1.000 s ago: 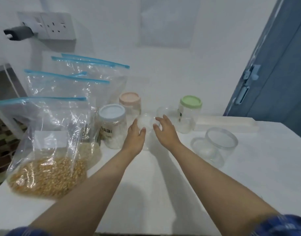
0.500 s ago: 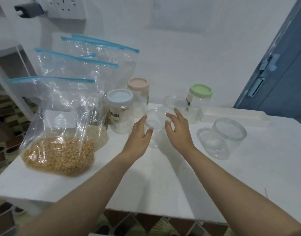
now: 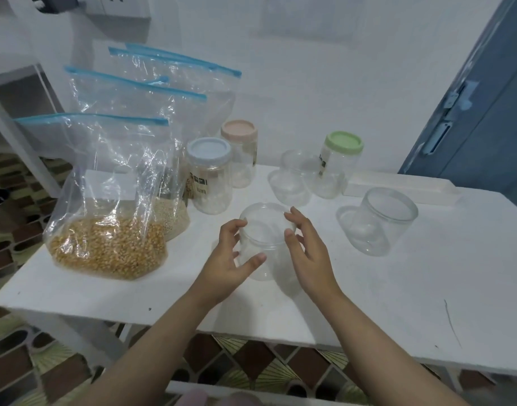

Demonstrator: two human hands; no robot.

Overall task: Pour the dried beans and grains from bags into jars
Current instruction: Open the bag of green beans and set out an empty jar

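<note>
A clear plastic jar point(image 3: 264, 230) stands on the white table point(image 3: 398, 303) near its middle. My left hand point(image 3: 228, 265) holds its left side, thumb curled across the front. My right hand point(image 3: 310, 256) holds its right side, fingertips and thumb on the rim. To the left stands a zip bag of yellow corn kernels point(image 3: 105, 247). Behind it is a bag of pale grain point(image 3: 172, 215), and a third bag point(image 3: 193, 83) leans by the wall; its contents are hidden.
Jars with a blue lid point(image 3: 210, 177), a pink lid point(image 3: 239, 150) and a green lid point(image 3: 339, 162) stand at the back. A clear jar point(image 3: 295, 177) and a larger clear jar point(image 3: 380, 221) sit to the right. A white tray point(image 3: 398, 189) lies by the blue door point(image 3: 485, 112).
Both hands have closed round the clear jar and drawn it from the back row toward the near side of the table. The view has tipped downward.
</note>
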